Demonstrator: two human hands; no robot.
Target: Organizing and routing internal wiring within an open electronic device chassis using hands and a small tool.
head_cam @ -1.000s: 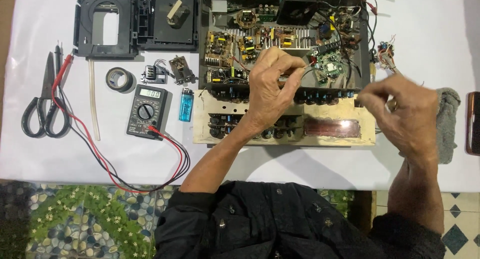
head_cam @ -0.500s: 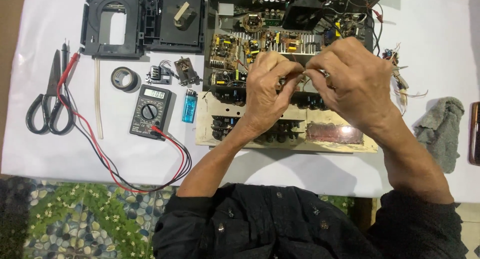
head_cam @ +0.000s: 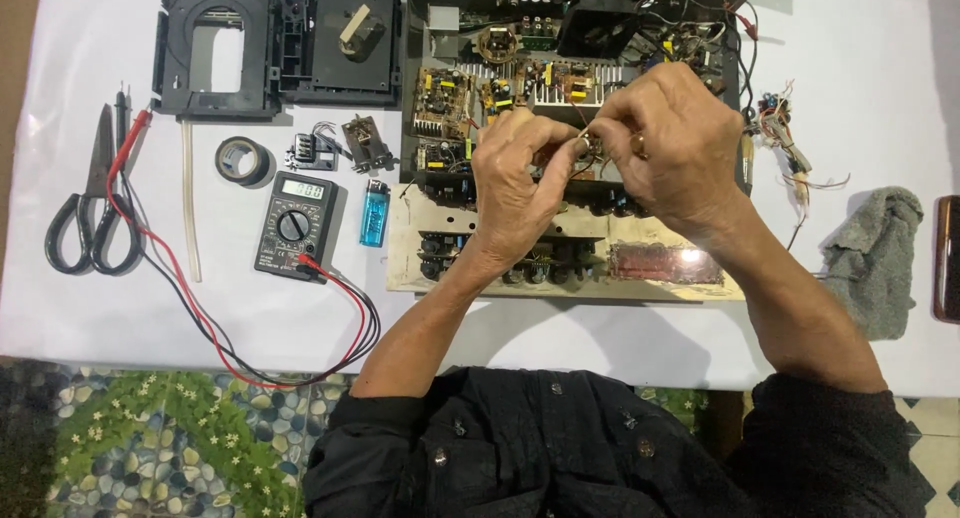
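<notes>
An opened electronic chassis (head_cam: 690,288) with several circuit boards (head_cam: 445,93) lies on the white table, its pale front panel facing me. Both my hands meet above the middle of the boards. My left hand (head_cam: 520,183) pinches a thin wire (head_cam: 587,145) between thumb and fingers. My right hand (head_cam: 675,148), with a ring on one finger, pinches the same wire from the right, fingertips touching those of the left. The board parts right under my hands are hidden.
Left of the chassis lie a blue lighter (head_cam: 374,213), a black multimeter (head_cam: 295,223) with red and black leads, a tape roll (head_cam: 242,160), scissors (head_cam: 85,213) and black plastic tray parts (head_cam: 220,48). On the right are loose wires (head_cam: 785,148), a grey cloth (head_cam: 878,253) and a dark device (head_cam: 948,258).
My right hand has moved left from the chassis's right end to join the left hand over the boards. The left hand has stayed in place, fingers pinched.
</notes>
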